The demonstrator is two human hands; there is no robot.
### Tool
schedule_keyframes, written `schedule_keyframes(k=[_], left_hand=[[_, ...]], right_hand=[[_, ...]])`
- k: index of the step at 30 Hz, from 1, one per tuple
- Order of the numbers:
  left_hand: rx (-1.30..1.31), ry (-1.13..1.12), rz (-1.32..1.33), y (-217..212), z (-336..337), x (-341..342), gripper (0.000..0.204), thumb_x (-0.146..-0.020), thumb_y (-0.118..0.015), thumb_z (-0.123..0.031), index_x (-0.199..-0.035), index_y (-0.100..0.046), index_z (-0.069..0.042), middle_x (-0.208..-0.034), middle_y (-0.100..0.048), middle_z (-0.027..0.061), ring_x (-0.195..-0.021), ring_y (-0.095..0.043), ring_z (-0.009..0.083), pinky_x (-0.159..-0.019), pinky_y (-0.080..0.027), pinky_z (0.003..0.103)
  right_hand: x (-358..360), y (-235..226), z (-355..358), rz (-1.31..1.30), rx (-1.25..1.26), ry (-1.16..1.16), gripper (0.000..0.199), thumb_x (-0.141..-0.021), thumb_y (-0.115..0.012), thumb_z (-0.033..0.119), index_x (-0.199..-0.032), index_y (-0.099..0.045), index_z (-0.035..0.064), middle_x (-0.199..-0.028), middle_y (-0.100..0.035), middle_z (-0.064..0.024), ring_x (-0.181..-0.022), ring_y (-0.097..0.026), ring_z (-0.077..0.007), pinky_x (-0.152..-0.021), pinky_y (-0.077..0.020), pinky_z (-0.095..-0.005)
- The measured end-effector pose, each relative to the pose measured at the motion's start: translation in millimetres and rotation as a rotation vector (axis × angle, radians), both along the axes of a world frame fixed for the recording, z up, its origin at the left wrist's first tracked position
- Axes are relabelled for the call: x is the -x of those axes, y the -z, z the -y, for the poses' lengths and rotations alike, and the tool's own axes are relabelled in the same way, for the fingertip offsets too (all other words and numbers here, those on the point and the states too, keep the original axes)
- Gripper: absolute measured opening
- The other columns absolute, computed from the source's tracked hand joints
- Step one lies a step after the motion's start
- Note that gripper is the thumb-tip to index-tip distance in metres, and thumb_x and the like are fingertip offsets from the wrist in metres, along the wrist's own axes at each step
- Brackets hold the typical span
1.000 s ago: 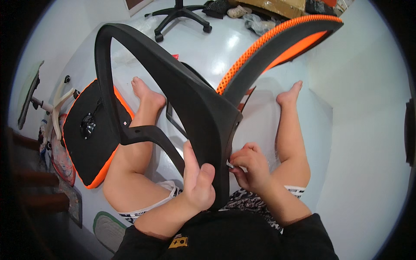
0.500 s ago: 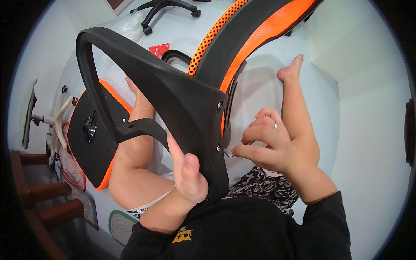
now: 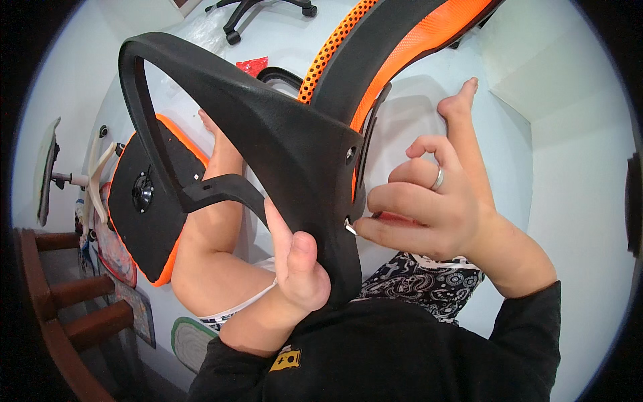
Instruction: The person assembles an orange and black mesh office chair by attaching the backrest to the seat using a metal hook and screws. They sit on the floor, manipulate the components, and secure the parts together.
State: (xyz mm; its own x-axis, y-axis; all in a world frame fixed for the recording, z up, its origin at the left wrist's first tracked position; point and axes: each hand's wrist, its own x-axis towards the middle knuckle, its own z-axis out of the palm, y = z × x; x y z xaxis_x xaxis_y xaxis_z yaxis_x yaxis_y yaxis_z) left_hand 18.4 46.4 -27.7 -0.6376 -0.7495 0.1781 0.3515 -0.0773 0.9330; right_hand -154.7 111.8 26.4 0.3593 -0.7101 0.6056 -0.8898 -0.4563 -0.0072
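A black plastic armrest slants across my lap, its loop to the left. It joins the orange-and-black chair backrest that rises toward the top. My left hand grips the armrest's lower part from the left, thumb showing and other fingers partly hidden behind it. My right hand, a ring on one finger, pinches a silver hex key at the lower hole in the armrest's right side. Most of the key is covered by the fingers. Another hole with a bolt in it sits above.
An upturned chair seat with orange edging lies by my left leg. Beyond are a black wheeled base, a red packet and another black armrest loop. Brown wooden bars stand at the lower left, near a green-edged mat.
My right hand has turned and moved up around the hex key, whose end stays at the lower hole. The left hand keeps its hold; the whole view has shifted slightly.
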Motion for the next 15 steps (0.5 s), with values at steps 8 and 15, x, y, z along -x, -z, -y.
schedule_keyframes(k=[8,15], left_hand=[[-0.017,-0.017,-0.040,5,-2,1,0.065,-0.092,-0.031,-0.046,-0.141,-0.020,-0.003,-0.138,-0.038,0.0123,-0.123,-0.041,0.0237,-0.103,-0.031,0.037],[-0.013,0.001,-0.043,2,1,-1,0.062,-0.094,-0.028,-0.043,-0.140,-0.023,-0.002,-0.136,-0.040,0.0124,-0.123,-0.042,0.0238,-0.103,-0.031,0.037]], right_hand=[[7,26,4,-0.034,0.201,-0.029,0.014,-0.063,-0.067,0.018,-0.077,-0.066,0.0159,-0.089,-0.058,0.0048,-0.071,-0.053,-0.0103,-0.067,-0.0394,-0.0368],[5,54,2,0.069,0.274,0.016,0.017,-0.066,-0.072,0.020,-0.082,-0.068,0.0172,-0.089,-0.062,0.0056,-0.072,-0.055,-0.0091,-0.070,-0.0352,-0.0370]])
